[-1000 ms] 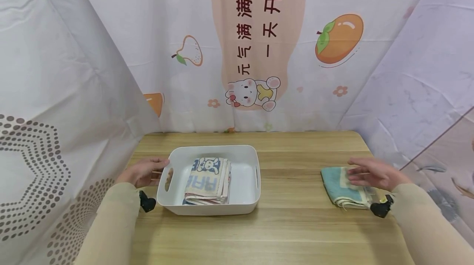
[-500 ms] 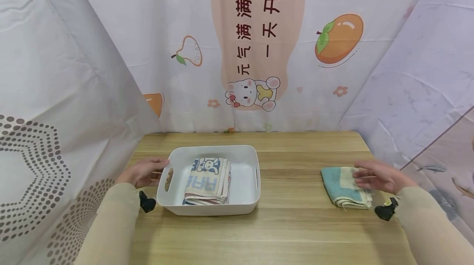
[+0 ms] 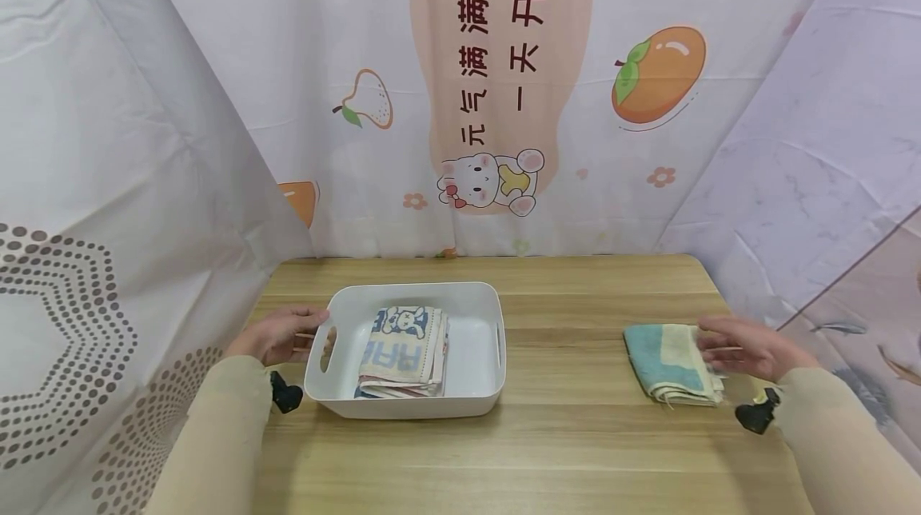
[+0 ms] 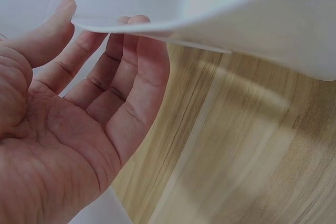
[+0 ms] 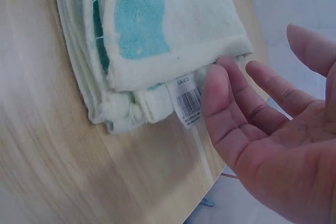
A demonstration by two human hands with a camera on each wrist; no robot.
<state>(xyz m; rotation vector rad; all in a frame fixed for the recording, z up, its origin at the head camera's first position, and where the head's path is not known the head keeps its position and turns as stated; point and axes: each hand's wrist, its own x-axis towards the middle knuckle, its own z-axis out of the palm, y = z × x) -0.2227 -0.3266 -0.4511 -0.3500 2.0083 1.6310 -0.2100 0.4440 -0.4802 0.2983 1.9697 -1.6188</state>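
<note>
A white plastic basket (image 3: 460, 409) holds a folded towel (image 3: 403, 347) with a bear print and blue lettering. My left hand (image 3: 277, 335) is at its left end, fingers curled at the handle and thumb against the rim, gripping it. In the left wrist view the fingertips (image 4: 139, 19) show just past the basket's rim (image 4: 173, 26). Over on the right lies a folded teal and cream towel (image 3: 665, 363) on the table. Beside its right edge is my right hand (image 3: 751, 347), fingers loosely bent and holding nothing; a printed label (image 5: 188, 100) sticks out of the towel near the fingertips.
The wooden table (image 3: 561, 451) has bare surface between the basket and the teal towel, and along the front. A printed curtain (image 3: 360, 179) hangs behind the table's back edge, with more cloth hanging at both sides.
My right hand has drawn back to the right, off the teal towel, uncovering more of its cream part. The left hand and the basket have stayed in place.
</note>
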